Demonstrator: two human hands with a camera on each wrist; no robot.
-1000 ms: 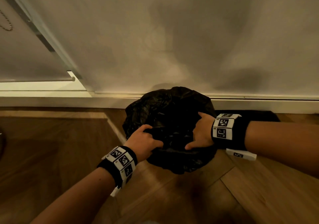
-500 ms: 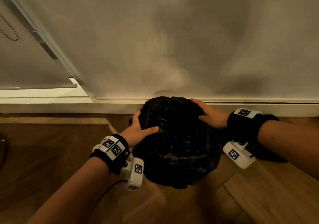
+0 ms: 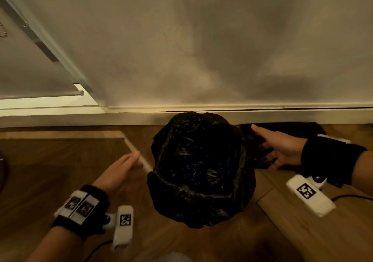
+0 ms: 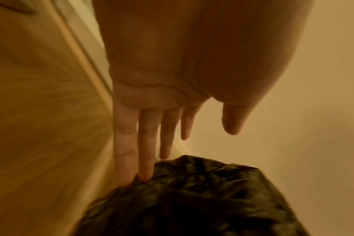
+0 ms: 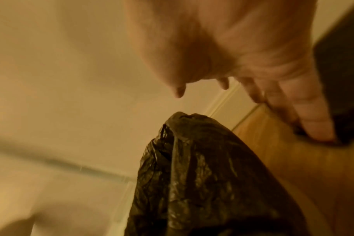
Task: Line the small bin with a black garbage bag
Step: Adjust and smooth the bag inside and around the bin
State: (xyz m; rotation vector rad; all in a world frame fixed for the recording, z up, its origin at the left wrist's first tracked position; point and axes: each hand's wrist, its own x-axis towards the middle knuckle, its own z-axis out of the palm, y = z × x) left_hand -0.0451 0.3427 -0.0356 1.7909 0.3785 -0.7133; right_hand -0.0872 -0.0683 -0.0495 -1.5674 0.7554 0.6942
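Observation:
A crinkled black garbage bag covers the small bin, which stands on the floor against the skirting board. The bag hides the bin itself, and its middle sags into the opening. My left hand hovers just left of the bag with straight fingers and holds nothing. The left wrist view shows that left hand with its fingertips at the edge of the bag. My right hand is spread open just right of the bag. In the right wrist view, the right hand is off the bag.
A dark flat thing lies on the wooden floor under and behind my right hand. The pale wall and skirting board stand right behind the bin. A window blind hangs at far left.
Both hands first gripped the bag's middle, then pressed its rim. Now they have let go and moved outward and down, away from the bag.

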